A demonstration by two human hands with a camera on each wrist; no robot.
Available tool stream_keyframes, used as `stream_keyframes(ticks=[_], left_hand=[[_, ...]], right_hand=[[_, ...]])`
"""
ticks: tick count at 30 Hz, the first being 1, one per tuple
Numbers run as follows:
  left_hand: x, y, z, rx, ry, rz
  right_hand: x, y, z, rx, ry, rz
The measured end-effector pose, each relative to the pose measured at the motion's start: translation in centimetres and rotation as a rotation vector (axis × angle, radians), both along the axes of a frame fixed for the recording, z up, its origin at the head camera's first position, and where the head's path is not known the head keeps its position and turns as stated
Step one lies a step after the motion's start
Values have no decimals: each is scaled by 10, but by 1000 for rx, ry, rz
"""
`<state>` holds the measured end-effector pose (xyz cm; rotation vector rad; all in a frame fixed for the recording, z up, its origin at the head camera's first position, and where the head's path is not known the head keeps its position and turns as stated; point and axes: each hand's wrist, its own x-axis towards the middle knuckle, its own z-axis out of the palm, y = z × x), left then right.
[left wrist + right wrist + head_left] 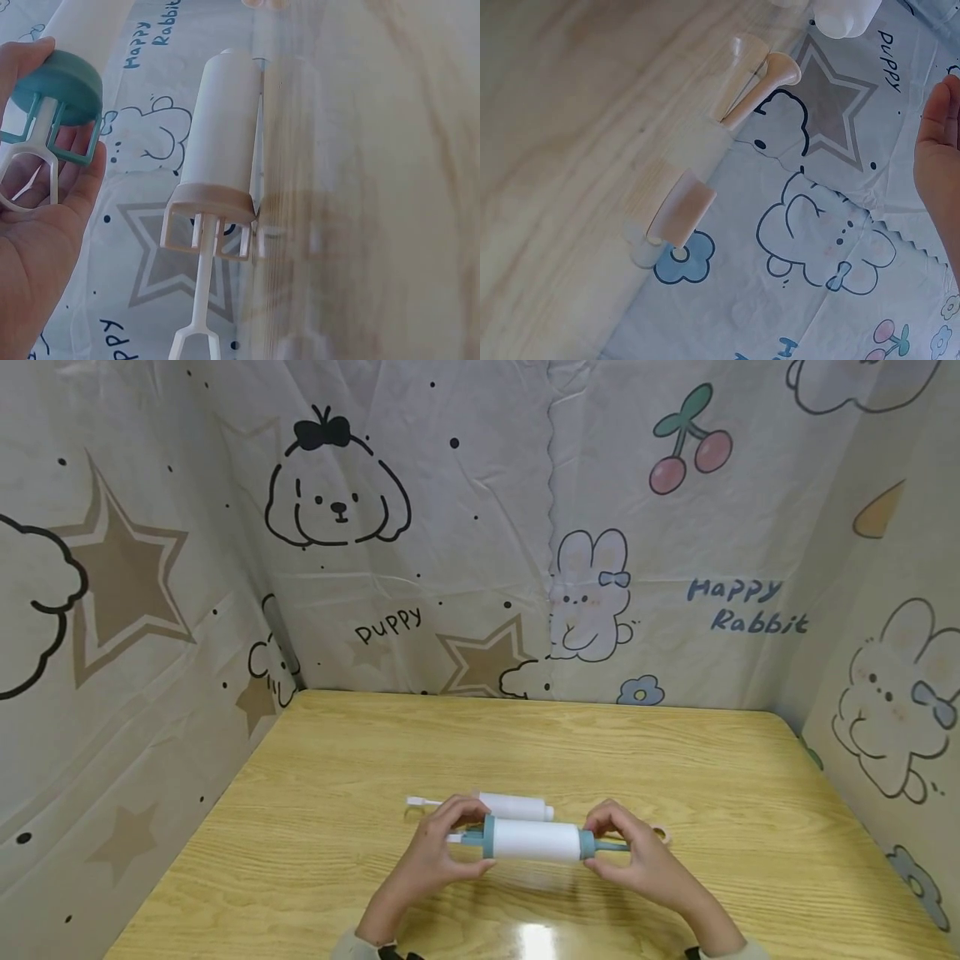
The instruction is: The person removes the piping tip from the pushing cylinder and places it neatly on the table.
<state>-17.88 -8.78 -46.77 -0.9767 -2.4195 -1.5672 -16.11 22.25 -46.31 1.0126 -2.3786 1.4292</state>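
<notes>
A large plunger syringe (536, 841) with a white barrel and teal ends lies level between my two hands, above the table. My left hand (442, 843) grips its teal collar, fingers over the top and thumb below. In the left wrist view, the white loop handle of the plunger lies against that palm. My right hand (641, 856) pinches the teal cap at the other end, where a thin teal nozzle (613, 846) sticks out. Just behind lies a second syringe (221, 127), white with a peach collar, its plunger drawn out.
The wooden table (337, 752) carries a peach funnel-shaped nozzle (765, 88) and a peach ring cap (684, 210), both beyond my right hand. Printed cloth walls (480, 527) enclose the back and sides.
</notes>
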Motion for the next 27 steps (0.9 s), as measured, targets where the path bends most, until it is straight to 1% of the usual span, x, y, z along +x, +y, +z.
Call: stream_keyframes(ticks=[3, 5, 7, 9, 11, 14, 16, 20, 22, 24, 27], left_hand=[[0, 0, 0, 1, 6, 3], [0, 0, -1, -1, 9, 7], [0, -1, -1, -2, 8, 12], [0, -1, -1, -3, 12, 13], [1, -1, -1, -3, 16, 11], [1, -1, -1, -3, 19, 5], [1, -1, 0, -3, 16, 1], [2, -1, 0, -1, 13, 5], [2, -2, 0, 1, 11, 9], [2, -2, -1, 2, 10, 12], [2, -2, -1, 1, 8, 13]], right_hand=[[0, 0, 1, 4, 16, -1], [0, 0, 1, 10, 0, -11], [0, 2, 1, 20, -47, -28], [0, 3, 2, 36, -115, -54], [0, 5, 3, 49, -187, -60], [0, 7, 3, 67, -264, -37], [0, 7, 2, 68, -289, -16], [0, 6, 1, 66, -306, -30], [0, 6, 1, 50, -293, -35], [0, 5, 0, 28, -264, -28], [0, 4, -1, 5, -173, 0]])
